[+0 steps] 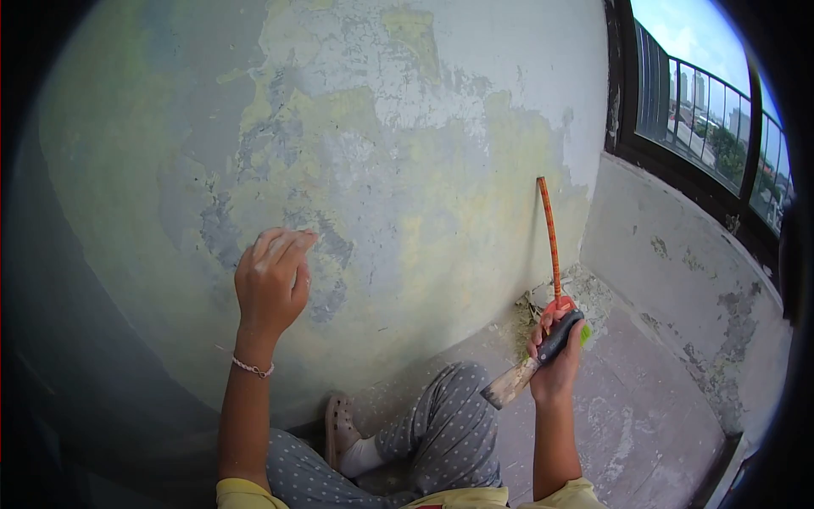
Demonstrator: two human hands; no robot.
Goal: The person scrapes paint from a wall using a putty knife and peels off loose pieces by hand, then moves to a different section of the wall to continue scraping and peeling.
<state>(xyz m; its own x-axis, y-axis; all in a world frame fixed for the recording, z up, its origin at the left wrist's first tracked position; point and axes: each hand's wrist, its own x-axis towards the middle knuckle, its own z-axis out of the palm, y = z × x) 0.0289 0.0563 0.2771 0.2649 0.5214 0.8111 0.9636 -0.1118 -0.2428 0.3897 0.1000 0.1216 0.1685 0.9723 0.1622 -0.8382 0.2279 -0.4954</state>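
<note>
My left hand [273,276] is raised to the peeling wall [441,212], its dusty fingers bent and the thumb apart from them. The fingertips are right by a grey bare patch, and nothing shows in this hand. Over at the right, my right hand [560,365] is closed around a scraper [543,360] with a dark handle and a pale, dirty blade pointing down and left. The same hand also grips a tape measure [565,304] with a red-orange case, partly hidden by the fingers. Its orange marked blade [549,225] stands out upward near the wall.
Scraped paint flakes [593,293] are heaped in the corner. A low wall [670,246] with worn paint runs below a dark-framed window [704,161]. My crossed legs [441,424] and a clog [339,428] rest on the dusty floor [610,416].
</note>
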